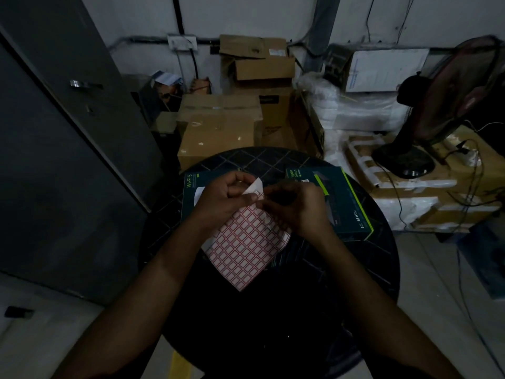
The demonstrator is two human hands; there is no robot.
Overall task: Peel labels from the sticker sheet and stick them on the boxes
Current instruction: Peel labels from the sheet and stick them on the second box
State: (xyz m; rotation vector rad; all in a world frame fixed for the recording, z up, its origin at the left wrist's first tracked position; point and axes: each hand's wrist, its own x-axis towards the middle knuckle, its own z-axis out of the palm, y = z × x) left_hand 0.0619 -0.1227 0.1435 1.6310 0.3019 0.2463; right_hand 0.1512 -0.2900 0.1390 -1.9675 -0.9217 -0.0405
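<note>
Red-gridded sticker sheet (247, 248) being held over the round table (273, 337).
The left hand (222, 196) is pinching its folded-back top corner; the right hand (296, 205) is pinching beside it, between two dark boxes (349, 203).

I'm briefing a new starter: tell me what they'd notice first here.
The red-grid sticker sheet at the centre, held up over the round black table, with the left hand and right hand pinching its curled top corner. Two dark green product boxes lie just behind, and cardboard cartons are stacked beyond.
</note>
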